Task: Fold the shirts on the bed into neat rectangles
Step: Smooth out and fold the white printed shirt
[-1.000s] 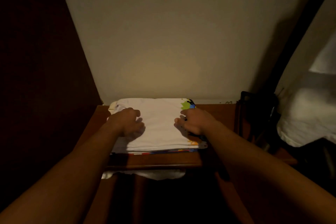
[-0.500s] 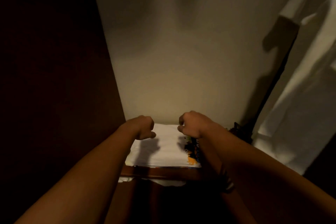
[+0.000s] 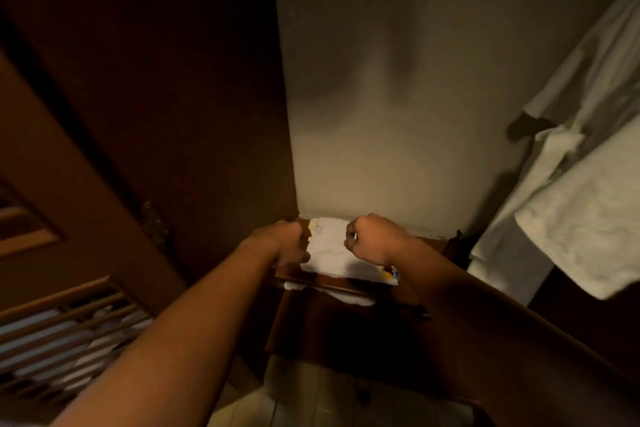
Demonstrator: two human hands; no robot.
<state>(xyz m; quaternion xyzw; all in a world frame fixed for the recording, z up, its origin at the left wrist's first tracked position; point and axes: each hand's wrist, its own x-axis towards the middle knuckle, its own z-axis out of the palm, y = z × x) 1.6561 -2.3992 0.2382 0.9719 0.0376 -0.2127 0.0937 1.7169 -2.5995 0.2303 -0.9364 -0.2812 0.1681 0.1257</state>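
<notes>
Hands: my left hand (image 3: 284, 246) and right hand (image 3: 372, 239) curled into fists, holding nothing, above the stack.
Shirts: folded shirts (image 3: 332, 253) stacked on wooden stand (image 3: 346, 282) against far wall, likely so they stay square.
Right: towel (image 3: 571, 218) hanging.

A single head-worn view looks forward and steeply down along both forearms, from close above. The folded white shirt (image 3: 329, 253) on a small wooden table (image 3: 346, 279) lies just below frame centre, the pale wall (image 3: 398, 114) runs toward 12 o'clock, and hanging white cloth (image 3: 571, 218) fills 3 o'clock.
</notes>
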